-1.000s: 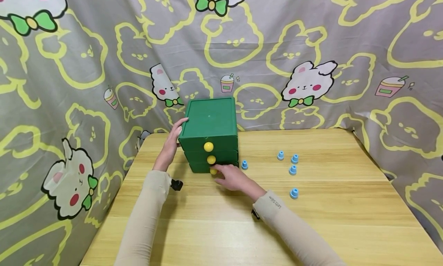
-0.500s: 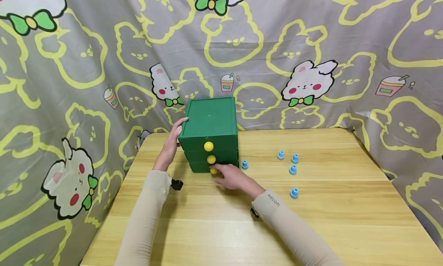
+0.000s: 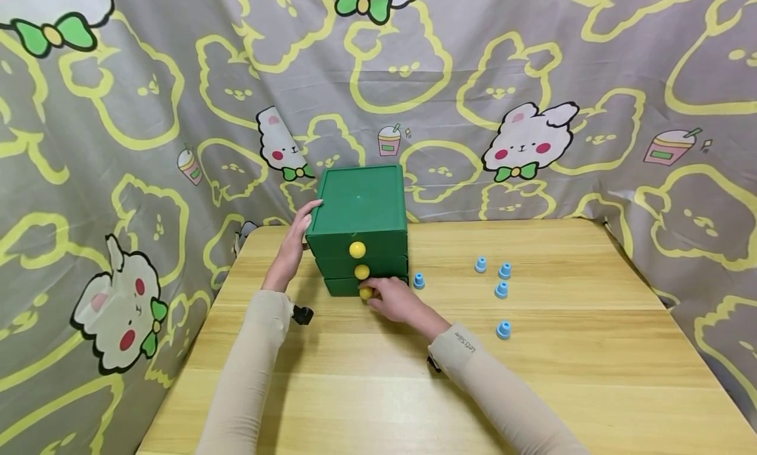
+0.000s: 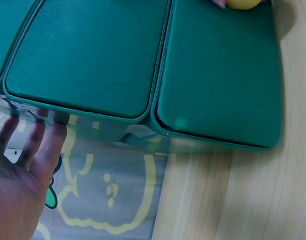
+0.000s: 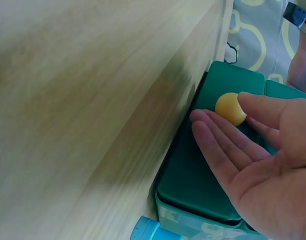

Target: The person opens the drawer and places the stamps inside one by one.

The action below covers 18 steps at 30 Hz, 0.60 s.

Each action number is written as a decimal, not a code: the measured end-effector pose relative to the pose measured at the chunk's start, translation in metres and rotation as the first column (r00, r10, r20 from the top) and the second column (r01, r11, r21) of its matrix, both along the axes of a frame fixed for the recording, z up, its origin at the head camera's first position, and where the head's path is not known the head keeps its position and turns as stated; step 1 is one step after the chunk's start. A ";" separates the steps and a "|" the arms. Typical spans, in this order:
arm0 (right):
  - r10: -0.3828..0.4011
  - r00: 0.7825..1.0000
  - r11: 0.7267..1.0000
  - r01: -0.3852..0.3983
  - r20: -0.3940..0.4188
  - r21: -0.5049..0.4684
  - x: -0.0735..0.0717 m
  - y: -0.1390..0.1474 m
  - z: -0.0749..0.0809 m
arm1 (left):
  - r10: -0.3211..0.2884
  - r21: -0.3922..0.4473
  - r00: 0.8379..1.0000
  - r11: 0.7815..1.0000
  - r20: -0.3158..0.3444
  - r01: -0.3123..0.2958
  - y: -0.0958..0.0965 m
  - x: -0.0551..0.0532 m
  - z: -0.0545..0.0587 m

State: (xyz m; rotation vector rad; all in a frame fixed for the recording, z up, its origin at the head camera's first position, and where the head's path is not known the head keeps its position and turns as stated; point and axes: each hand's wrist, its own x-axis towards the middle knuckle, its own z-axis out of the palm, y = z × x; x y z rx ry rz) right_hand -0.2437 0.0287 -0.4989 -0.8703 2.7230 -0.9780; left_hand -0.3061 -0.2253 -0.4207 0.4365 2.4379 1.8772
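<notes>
A green three-drawer box stands toward the back of the table, with a round yellow knob on each drawer front. My left hand rests against the box's left side, its fingers straight along the wall in the left wrist view. Low on the front, my right hand pinches the bottom yellow knob between thumb and fingers. The top knob and the middle knob sit free above it. All the drawers look pushed in.
Several small blue stepped pegs lie to the right; one blue peg is close beside the box and another blue peg is nearest the front. A patterned curtain hangs behind the wooden table.
The right hand's fingers and thumb have closed round the bottom knob. The left hand keeps its place on the box's side, and the blue pegs have not moved.
</notes>
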 end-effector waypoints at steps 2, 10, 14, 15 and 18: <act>0.004 1.000 1.000 -0.004 -0.016 0.003 0.000 0.000 0.000 | 0.000 0.003 1.000 1.000 -0.001 0.000 -0.003 -0.005 -0.006; -0.003 1.000 1.000 0.003 -0.017 -0.005 0.001 -0.001 -0.001 | 0.005 0.014 1.000 1.000 -0.024 -0.005 -0.006 -0.011 -0.015; -0.006 1.000 1.000 0.006 -0.027 -0.008 0.002 -0.002 -0.003 | 0.007 0.022 1.000 1.000 -0.028 -0.006 -0.005 -0.010 -0.016; -0.006 1.000 1.000 0.006 -0.026 -0.007 0.002 -0.002 -0.003 | 0.007 0.023 1.000 1.000 -0.026 -0.007 -0.005 -0.010 -0.016; -0.003 1.000 1.000 0.003 -0.016 -0.002 0.003 -0.001 -0.001 | 0.008 0.030 1.000 1.000 -0.022 -0.008 -0.005 -0.011 -0.015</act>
